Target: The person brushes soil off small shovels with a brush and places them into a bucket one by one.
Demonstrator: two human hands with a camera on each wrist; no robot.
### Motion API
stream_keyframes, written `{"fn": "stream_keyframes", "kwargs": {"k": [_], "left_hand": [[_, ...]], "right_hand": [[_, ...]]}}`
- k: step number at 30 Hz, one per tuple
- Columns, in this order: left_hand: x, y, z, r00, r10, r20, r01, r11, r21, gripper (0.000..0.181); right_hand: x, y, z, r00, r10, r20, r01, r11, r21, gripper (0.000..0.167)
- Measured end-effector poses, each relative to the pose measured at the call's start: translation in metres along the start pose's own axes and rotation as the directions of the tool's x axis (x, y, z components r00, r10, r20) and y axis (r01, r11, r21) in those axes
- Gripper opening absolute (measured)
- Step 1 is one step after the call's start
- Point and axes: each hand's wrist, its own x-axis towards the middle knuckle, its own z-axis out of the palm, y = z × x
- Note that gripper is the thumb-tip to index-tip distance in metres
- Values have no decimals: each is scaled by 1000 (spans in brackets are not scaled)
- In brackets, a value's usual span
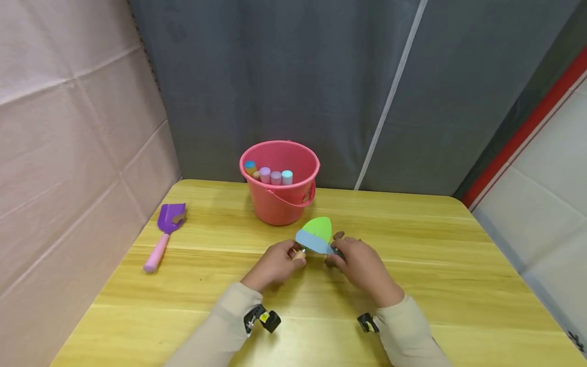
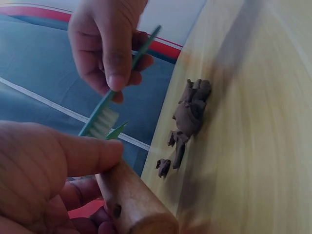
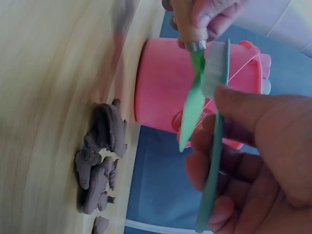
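My left hand (image 1: 277,262) grips the wooden handle of a small trowel (image 1: 321,227) with a leaf-shaped green blade, held above the table. In my right hand (image 1: 362,262) is a brush (image 3: 217,151) with a blue-green handle and white bristles, pinched between thumb and fingers. The bristles lie close beside the base of the trowel blade in the right wrist view; whether they touch it I cannot tell. Below the hands, several lumps of dark brown clay (image 2: 189,117) lie on the wooden table, mostly hidden by my right hand in the head view.
Behind the hands stands a pink bucket (image 1: 277,209) with several tool handles inside. A purple shovel (image 1: 168,219) with a pink handle lies at the table's left, a brown piece on its scoop. A grey curtain (image 1: 275,76) hangs behind the table (image 1: 206,326).
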Motion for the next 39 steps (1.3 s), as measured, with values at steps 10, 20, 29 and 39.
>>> {"fn": "stream_keyframes", "kwargs": {"k": [10, 20, 29, 39], "left_hand": [[1, 3, 0, 999, -38, 20, 39, 997, -66, 26], [3, 0, 1, 999, -26, 32, 28, 997, -67, 24], [6, 1, -4, 997, -42, 60, 48, 994, -94, 23], [4, -1, -4, 995, -57, 80, 65, 993, -94, 23]], "right_hand": [[13, 29, 1, 984, 170, -58, -170, 985, 4, 12], [8, 8, 0, 1000, 17, -9, -17, 999, 29, 12], [7, 14, 11, 994, 82, -78, -79, 996, 34, 18], [6, 44, 7, 967, 247, -59, -245, 969, 40, 14]]}}
